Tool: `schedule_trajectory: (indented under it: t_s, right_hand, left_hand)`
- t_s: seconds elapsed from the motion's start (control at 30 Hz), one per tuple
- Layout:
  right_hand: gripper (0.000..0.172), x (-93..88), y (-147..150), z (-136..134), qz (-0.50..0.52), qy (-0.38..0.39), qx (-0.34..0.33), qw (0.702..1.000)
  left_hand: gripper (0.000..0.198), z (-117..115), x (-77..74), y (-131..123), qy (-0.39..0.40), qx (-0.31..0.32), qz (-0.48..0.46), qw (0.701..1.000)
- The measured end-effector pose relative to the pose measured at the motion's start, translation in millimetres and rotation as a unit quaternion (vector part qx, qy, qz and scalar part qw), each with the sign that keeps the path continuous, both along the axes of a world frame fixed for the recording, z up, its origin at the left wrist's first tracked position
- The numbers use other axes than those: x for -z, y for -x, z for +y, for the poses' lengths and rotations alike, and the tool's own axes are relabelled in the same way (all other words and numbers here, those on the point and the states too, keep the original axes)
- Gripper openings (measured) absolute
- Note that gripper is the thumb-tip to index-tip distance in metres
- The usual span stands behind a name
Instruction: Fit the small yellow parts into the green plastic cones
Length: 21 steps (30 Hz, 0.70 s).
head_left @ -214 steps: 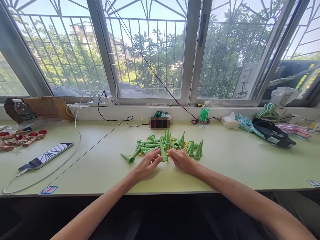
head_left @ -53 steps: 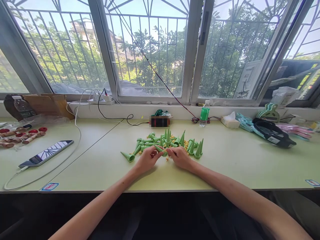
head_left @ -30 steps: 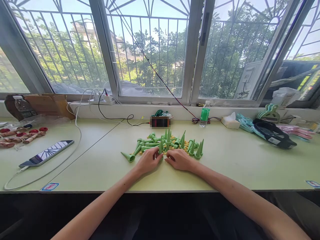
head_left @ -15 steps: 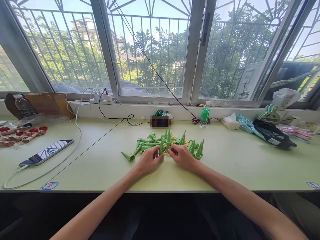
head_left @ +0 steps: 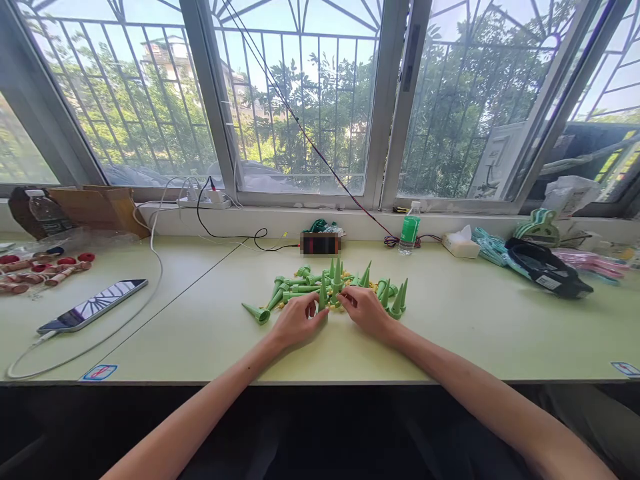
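Observation:
Several green plastic cone-shaped spikes (head_left: 300, 289) lie and stand in a pile on the table, with small yellow pieces (head_left: 373, 287) among them. My left hand (head_left: 300, 320) is closed around the lower part of an upright green spike (head_left: 323, 293), its point upward. Just right of it, my right hand (head_left: 366, 308) is closed in a pinch beside another upright green spike (head_left: 337, 277); whatever lies between its fingertips is too small to make out. One green spike (head_left: 256, 313) rests on its side at the pile's left end, its hollow base facing right.
A phone (head_left: 95, 305) on a white cable lies left, near wooden pieces with red balls (head_left: 63, 270). At the back stand a blurred-out dark box (head_left: 321, 244), a green-labelled bottle (head_left: 410, 229) and a tissue pack (head_left: 461, 244). A black cap-like item (head_left: 547, 270) lies right.
My right hand's fingertips have shifted very slightly. My left hand keeps its hold on the green spike, and the pile looks the same.

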State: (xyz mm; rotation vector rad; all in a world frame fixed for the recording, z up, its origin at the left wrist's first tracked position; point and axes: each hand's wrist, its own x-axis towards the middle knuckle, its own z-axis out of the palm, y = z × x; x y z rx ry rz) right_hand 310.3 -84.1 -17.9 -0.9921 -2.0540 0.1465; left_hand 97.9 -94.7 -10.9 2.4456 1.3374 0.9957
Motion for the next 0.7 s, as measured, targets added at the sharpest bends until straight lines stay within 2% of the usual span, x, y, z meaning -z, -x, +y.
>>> schedule_trajectory:
  t_s: [0.1,0.27,0.7]
  right_hand:
    - [0.027,0.9,-0.7,1.1,0.001,0.016,0.004,1.0]
    - [0.023,0.1,-1.6,1.6,0.014,0.038,-0.008,0.999]
    - [0.014,-1.8,-1.7,1.6,0.05,0.033,-0.051,0.997]
  left_hand:
    - [0.03,-0.8,-0.9,-0.6,0.002,-0.003,0.003,1.0]
    - [0.029,-1.3,-2.2,-1.6,0.002,-0.002,0.008,1.0]
    - [0.021,0.6,-2.5,-1.9,0.023,0.001,0.006,1.0]
